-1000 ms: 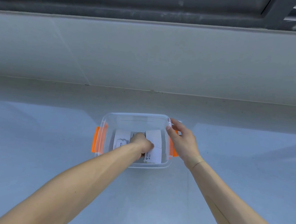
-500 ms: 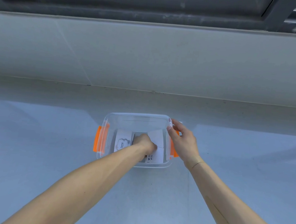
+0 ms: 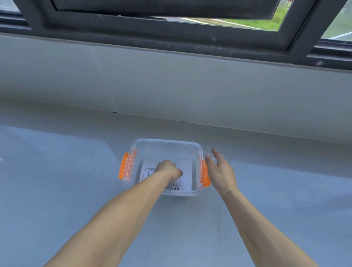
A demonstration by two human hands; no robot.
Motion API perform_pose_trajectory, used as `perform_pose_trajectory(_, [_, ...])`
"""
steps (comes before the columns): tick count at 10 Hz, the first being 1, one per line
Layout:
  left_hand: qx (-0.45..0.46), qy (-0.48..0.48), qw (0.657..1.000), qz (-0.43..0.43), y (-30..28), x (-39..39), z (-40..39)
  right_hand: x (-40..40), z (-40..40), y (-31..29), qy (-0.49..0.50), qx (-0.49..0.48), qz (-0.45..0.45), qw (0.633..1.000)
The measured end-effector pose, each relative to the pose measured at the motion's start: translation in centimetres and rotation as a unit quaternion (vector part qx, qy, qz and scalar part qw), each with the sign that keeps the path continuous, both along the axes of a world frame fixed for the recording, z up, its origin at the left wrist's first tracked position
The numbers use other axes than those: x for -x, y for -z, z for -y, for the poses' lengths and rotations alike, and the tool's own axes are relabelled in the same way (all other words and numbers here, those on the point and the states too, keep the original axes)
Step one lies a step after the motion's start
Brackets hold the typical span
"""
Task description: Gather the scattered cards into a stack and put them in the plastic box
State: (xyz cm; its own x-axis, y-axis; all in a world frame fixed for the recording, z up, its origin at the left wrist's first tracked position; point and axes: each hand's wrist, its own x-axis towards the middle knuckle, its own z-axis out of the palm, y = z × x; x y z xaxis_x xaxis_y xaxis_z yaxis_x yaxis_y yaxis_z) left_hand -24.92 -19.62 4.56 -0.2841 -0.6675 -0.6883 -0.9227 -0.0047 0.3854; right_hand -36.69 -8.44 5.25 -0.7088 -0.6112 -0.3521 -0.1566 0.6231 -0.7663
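Note:
A clear plastic box [image 3: 167, 143] with orange side clips [image 3: 123, 168] stands on the pale blue surface. White cards [image 3: 184, 182] with black print lie inside it, spread over the bottom. My left hand [image 3: 168, 170] reaches down into the box, fingers curled over the cards; what it grips is hidden beneath it. My right hand [image 3: 220, 172] hovers just outside the box's right side, by the right orange clip [image 3: 205, 176], fingers spread and holding nothing.
A grey ledge [image 3: 175, 86] rises behind the box, topped by a dark window frame [image 3: 180, 34]. The pale blue surface [image 3: 47, 185] stretches to both sides of the box.
My right hand has let go of the box's right rim and opened, moving slightly away. My left hand stays inside the box on the cards.

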Motion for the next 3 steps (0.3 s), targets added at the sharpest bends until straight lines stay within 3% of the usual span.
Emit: perform_pose_trajectory(3, [0.102, 0.073, 0.988, -0.095, -3.2, -3.6, -2.4, -0.5, -4.2, -1.7, -0.071, -0.048, -0.092, 0.992])
